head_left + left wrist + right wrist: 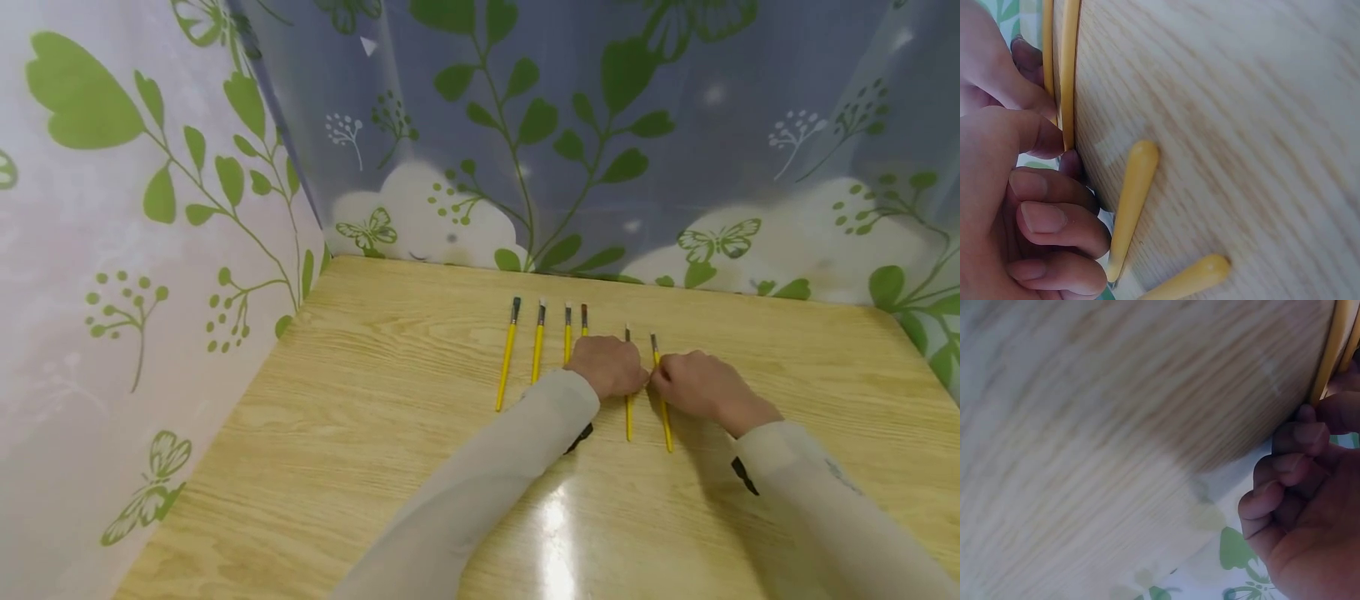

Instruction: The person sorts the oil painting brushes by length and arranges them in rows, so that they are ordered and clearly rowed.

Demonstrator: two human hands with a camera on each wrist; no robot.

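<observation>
My left hand (611, 365) pinches the slim yellow handle of a paintbrush (629, 425) between thumb and index finger. Just to its right, my right hand (701, 383) pinches another yellow-handled paintbrush (666, 429), the rightmost one. Both brushes lie with bristles away from me, close to the tabletop. In the left wrist view, the left hand's other fingers (1044, 217) curl loosely beside the pinch. The right wrist view shows the right hand's fingers (1288, 464) curled in the same manner, its brush (1330, 353) at the frame's edge.
Left of my hands, several more yellow paintbrushes lie side by side, including a dark-bristled one (506, 358) and a pale-tipped one (537, 346). My left forearm partly covers this row. The wood-grain table (360, 417) meets patterned walls (600, 208) at its back and left.
</observation>
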